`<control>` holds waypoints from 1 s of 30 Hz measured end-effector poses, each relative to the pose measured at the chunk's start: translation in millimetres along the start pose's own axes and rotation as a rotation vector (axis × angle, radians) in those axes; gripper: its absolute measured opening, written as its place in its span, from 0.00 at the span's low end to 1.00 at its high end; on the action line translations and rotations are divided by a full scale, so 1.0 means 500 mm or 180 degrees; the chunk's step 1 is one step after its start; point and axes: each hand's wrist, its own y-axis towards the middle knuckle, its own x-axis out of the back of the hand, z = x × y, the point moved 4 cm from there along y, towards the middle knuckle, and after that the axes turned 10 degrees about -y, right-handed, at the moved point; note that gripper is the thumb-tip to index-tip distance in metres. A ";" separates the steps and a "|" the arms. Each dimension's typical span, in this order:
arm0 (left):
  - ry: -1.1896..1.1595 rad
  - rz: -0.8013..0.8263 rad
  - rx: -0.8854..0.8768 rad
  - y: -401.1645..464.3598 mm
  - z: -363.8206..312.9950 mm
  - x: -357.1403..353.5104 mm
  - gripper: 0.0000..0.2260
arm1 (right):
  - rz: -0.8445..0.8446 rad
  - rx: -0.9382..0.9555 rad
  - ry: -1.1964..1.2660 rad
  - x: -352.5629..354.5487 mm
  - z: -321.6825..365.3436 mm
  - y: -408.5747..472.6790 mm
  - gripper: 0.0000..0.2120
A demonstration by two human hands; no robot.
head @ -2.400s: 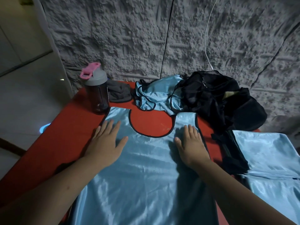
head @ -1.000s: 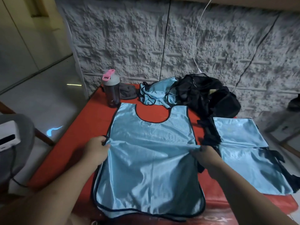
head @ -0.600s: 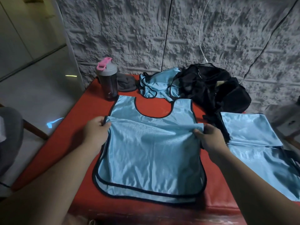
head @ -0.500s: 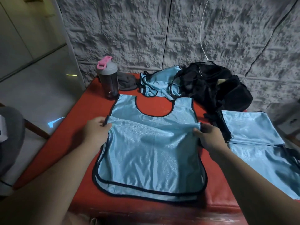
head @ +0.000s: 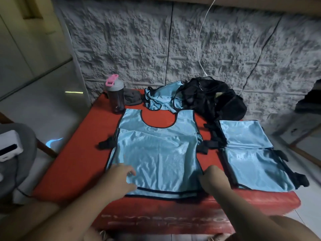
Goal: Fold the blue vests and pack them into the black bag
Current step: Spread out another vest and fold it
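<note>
A blue vest (head: 156, 153) with black trim lies flat in the middle of the red table (head: 74, 164), with a crease across its chest. My left hand (head: 119, 178) curls on its near left corner. My right hand (head: 215, 180) grips its near right edge with bent fingers. The black bag (head: 213, 100) slumps at the back right against the wall. A crumpled blue vest (head: 161, 98) lies just left of the bag. Folded blue vests (head: 246, 150) lie on the table's right side.
A dark bottle with a pink and grey lid (head: 115, 93) stands at the back left, with a grey cloth (head: 132, 99) beside it. A white cable (head: 201, 40) hangs down the textured wall. A grey seat with a white device (head: 8, 146) is at far left.
Both hands left the vest's side edges at mid height and came down to its near corners. The lifted layer now lies flat, with black side straps showing.
</note>
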 end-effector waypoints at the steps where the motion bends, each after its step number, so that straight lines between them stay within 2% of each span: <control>1: 0.0215 0.0158 -0.0111 -0.008 -0.003 -0.014 0.18 | -0.0002 -0.0011 0.0059 -0.003 0.004 -0.003 0.15; 3: 0.0298 0.0190 -0.0185 -0.015 -0.003 -0.026 0.20 | 0.0017 0.0030 0.0184 0.002 0.016 -0.007 0.16; 6: 0.0094 -0.0094 -0.0186 -0.011 0.008 -0.017 0.16 | 0.0046 -0.0105 0.0864 0.018 0.025 -0.011 0.17; 7: 0.0190 -0.0139 -0.0189 -0.008 0.015 -0.015 0.15 | 0.0052 -0.0151 0.1174 0.021 0.025 -0.011 0.16; 10: 0.0525 -0.0219 -0.0127 -0.008 0.034 -0.011 0.22 | 0.0228 -0.0183 0.1943 0.019 0.024 -0.009 0.13; 13: 0.0708 -0.0277 -0.0020 -0.001 0.047 -0.005 0.20 | 0.0484 -0.0345 0.2423 0.016 0.020 -0.016 0.07; 17: 0.0648 -0.0624 0.0126 0.012 0.059 0.012 0.16 | 0.0593 -0.0436 0.2668 0.027 0.019 -0.031 0.14; 20: 0.0972 -0.1098 -0.0294 -0.007 0.020 0.039 0.07 | 0.0594 -0.0385 0.2663 0.030 0.021 -0.045 0.16; 22: 0.1113 -0.1165 -0.0338 -0.026 0.002 0.054 0.03 | 0.0607 -0.0336 0.2446 0.023 0.023 -0.054 0.13; 24: 0.1348 -0.0905 -0.0050 -0.035 0.004 0.049 0.04 | 0.0574 -0.0271 0.2015 0.019 0.025 -0.062 0.11; 26: 0.1499 -0.0510 0.0137 -0.038 0.011 0.036 0.07 | 0.0490 -0.0142 0.1359 0.019 0.028 -0.072 0.14; 28: 0.1367 -0.0189 0.0120 -0.039 0.016 0.020 0.06 | 0.0355 -0.0088 0.0805 0.021 0.029 -0.081 0.18; 30: 0.1186 -0.0012 0.0094 -0.039 0.019 0.009 0.06 | 0.0239 -0.0113 0.0585 0.015 0.031 -0.083 0.19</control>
